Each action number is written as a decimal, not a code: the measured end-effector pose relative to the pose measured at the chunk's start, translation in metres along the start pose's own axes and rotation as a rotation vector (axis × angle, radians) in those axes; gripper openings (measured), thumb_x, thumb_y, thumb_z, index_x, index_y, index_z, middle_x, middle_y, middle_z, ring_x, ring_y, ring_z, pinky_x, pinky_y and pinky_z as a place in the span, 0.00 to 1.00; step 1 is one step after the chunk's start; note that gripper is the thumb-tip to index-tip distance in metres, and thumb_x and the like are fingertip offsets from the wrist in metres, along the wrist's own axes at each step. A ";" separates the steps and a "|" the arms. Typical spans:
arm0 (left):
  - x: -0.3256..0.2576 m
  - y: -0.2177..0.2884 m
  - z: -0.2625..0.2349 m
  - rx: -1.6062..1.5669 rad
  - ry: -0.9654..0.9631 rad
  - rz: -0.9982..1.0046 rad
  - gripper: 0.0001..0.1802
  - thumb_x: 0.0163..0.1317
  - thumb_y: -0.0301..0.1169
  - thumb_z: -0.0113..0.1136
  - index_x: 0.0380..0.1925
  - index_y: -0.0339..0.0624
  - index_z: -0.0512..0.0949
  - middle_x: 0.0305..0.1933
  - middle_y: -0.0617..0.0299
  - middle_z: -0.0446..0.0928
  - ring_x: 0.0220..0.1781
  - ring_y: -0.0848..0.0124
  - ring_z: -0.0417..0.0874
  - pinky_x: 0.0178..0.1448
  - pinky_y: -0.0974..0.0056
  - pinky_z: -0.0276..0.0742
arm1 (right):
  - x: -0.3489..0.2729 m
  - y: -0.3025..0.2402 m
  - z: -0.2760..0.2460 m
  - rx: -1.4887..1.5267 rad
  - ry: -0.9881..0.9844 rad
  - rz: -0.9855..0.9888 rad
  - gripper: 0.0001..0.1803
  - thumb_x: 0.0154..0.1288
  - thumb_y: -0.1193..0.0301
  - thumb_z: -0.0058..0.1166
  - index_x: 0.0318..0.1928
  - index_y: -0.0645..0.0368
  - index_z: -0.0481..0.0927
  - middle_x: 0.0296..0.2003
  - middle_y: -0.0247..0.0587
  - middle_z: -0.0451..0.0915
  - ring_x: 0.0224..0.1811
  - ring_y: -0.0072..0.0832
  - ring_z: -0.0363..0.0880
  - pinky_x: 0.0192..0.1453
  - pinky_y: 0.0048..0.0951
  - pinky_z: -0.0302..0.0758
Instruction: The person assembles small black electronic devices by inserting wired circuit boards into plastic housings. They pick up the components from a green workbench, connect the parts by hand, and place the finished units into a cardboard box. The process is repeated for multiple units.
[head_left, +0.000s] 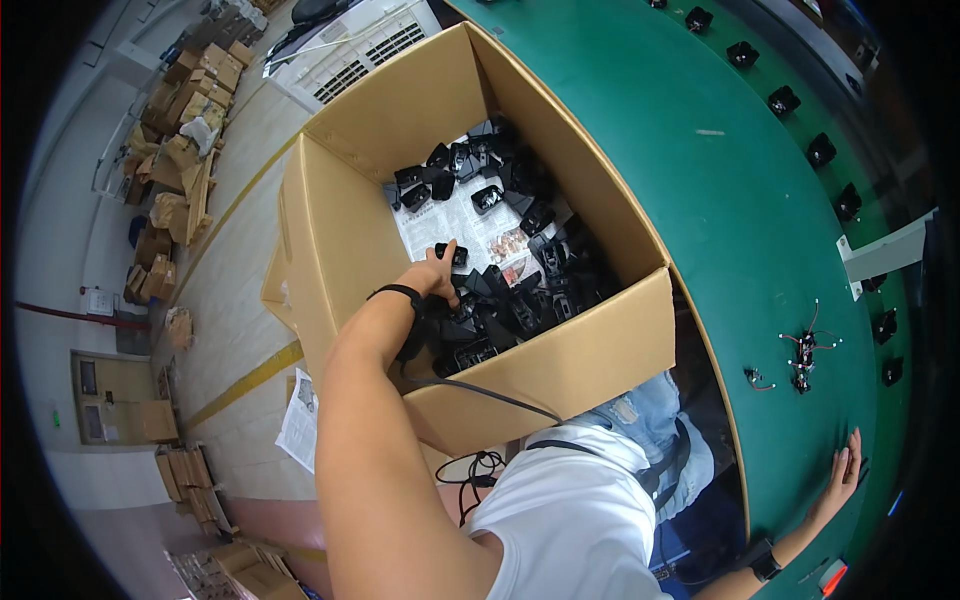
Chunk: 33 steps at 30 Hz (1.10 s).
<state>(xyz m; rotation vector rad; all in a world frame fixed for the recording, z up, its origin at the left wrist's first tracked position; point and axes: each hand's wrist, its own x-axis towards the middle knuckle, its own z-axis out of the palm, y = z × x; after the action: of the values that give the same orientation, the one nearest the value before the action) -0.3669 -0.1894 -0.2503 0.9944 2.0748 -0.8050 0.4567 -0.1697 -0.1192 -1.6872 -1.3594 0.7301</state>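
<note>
My left hand (pixel 436 272) reaches deep into a large cardboard box (pixel 540 385). Its fingers are closed on a small black plastic housing (pixel 457 256) above the newspaper lining (pixel 470 235); the fingers partly cover it. Around that hand lie many similar black housings (pixel 525 305), heaped along the near and right sides of the box. Far to the right, my right hand (pixel 845 478) rests near the edge of the green table (pixel 670 180), fingers stretched out and holding nothing.
Small wired parts (pixel 803 360) lie on the table near a white metal bracket (pixel 885 255). A row of black housings (pixel 783 101) lines the table's far side. A black cable (pixel 490 393) hangs over the box's near wall. An orange-red tape roll (pixel 832 577) sits at the lower right.
</note>
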 end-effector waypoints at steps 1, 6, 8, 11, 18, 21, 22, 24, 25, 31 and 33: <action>-0.002 0.004 0.001 0.024 0.002 -0.029 0.82 0.35 0.53 0.84 0.78 0.65 0.26 0.79 0.38 0.41 0.72 0.36 0.65 0.68 0.41 0.73 | 0.001 0.003 0.001 0.018 0.009 0.012 0.19 0.77 0.67 0.48 0.63 0.62 0.76 0.70 0.40 0.70 0.71 0.29 0.66 0.74 0.32 0.61; -0.002 -0.002 0.014 0.032 0.086 0.099 0.79 0.37 0.48 0.83 0.78 0.67 0.28 0.74 0.28 0.50 0.68 0.32 0.68 0.68 0.41 0.71 | -0.005 0.007 0.002 0.101 0.064 0.050 0.20 0.78 0.67 0.47 0.63 0.63 0.75 0.69 0.40 0.70 0.71 0.27 0.67 0.73 0.31 0.62; 0.019 -0.019 0.027 -0.141 0.141 0.190 0.77 0.37 0.47 0.83 0.78 0.67 0.32 0.72 0.28 0.52 0.67 0.32 0.69 0.68 0.43 0.72 | -0.005 0.011 0.002 0.140 0.068 0.071 0.20 0.78 0.66 0.47 0.63 0.63 0.75 0.69 0.41 0.71 0.71 0.27 0.67 0.73 0.31 0.63; 0.034 -0.023 0.031 -0.304 0.175 0.262 0.73 0.36 0.44 0.83 0.77 0.65 0.41 0.67 0.26 0.58 0.65 0.33 0.71 0.68 0.44 0.73 | -0.004 0.011 0.003 0.226 0.077 0.085 0.20 0.79 0.66 0.46 0.64 0.64 0.74 0.68 0.41 0.72 0.71 0.28 0.67 0.73 0.33 0.64; 0.071 -0.038 0.059 -0.654 0.238 0.384 0.63 0.40 0.33 0.76 0.75 0.65 0.47 0.62 0.46 0.70 0.61 0.45 0.75 0.58 0.43 0.79 | -0.005 0.018 0.000 0.246 0.100 0.110 0.21 0.79 0.66 0.45 0.64 0.65 0.74 0.67 0.43 0.72 0.72 0.29 0.67 0.74 0.34 0.64; 0.010 -0.003 0.017 -0.936 -0.075 0.240 0.60 0.42 0.29 0.74 0.74 0.63 0.49 0.61 0.48 0.71 0.58 0.47 0.77 0.46 0.43 0.84 | -0.007 0.019 -0.007 0.241 0.102 0.097 0.21 0.79 0.66 0.45 0.64 0.65 0.73 0.67 0.44 0.73 0.72 0.29 0.67 0.74 0.34 0.64; 0.019 -0.007 0.021 -0.957 -0.061 0.235 0.58 0.43 0.26 0.73 0.74 0.63 0.50 0.61 0.50 0.71 0.55 0.49 0.79 0.38 0.44 0.87 | -0.006 0.019 -0.005 0.254 0.098 0.102 0.21 0.79 0.66 0.45 0.64 0.65 0.73 0.67 0.44 0.73 0.72 0.29 0.67 0.74 0.34 0.64; 0.026 -0.012 0.030 -0.965 -0.028 0.270 0.58 0.43 0.25 0.73 0.73 0.64 0.51 0.61 0.50 0.70 0.55 0.49 0.79 0.40 0.43 0.87 | -0.005 0.020 -0.005 0.262 0.097 0.107 0.21 0.79 0.65 0.45 0.64 0.65 0.73 0.67 0.43 0.73 0.72 0.29 0.67 0.74 0.34 0.64; 0.026 -0.014 0.030 -0.967 -0.010 0.290 0.58 0.42 0.25 0.73 0.73 0.65 0.51 0.62 0.50 0.70 0.55 0.49 0.79 0.40 0.42 0.87 | -0.004 0.022 -0.006 0.257 0.100 0.107 0.21 0.79 0.65 0.45 0.64 0.65 0.74 0.67 0.43 0.73 0.72 0.29 0.67 0.74 0.34 0.64; -0.002 -0.009 -0.022 -1.043 -0.163 0.336 0.56 0.44 0.21 0.72 0.72 0.68 0.54 0.61 0.53 0.71 0.54 0.51 0.81 0.43 0.42 0.88 | -0.006 0.017 -0.003 0.231 0.113 0.114 0.21 0.79 0.64 0.46 0.64 0.64 0.75 0.67 0.41 0.73 0.71 0.28 0.68 0.74 0.34 0.64; -0.010 -0.016 -0.039 -1.067 -0.145 0.362 0.56 0.45 0.20 0.73 0.72 0.70 0.55 0.62 0.55 0.70 0.59 0.52 0.78 0.47 0.41 0.86 | -0.007 0.018 -0.002 0.239 0.106 0.109 0.21 0.78 0.64 0.46 0.63 0.64 0.75 0.66 0.41 0.74 0.71 0.28 0.68 0.74 0.34 0.64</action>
<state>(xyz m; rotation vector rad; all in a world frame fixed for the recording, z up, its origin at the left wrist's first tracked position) -0.3881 -0.1719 -0.2167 0.6140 1.7229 0.4077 0.4658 -0.1778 -0.1346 -1.5940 -1.0691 0.8190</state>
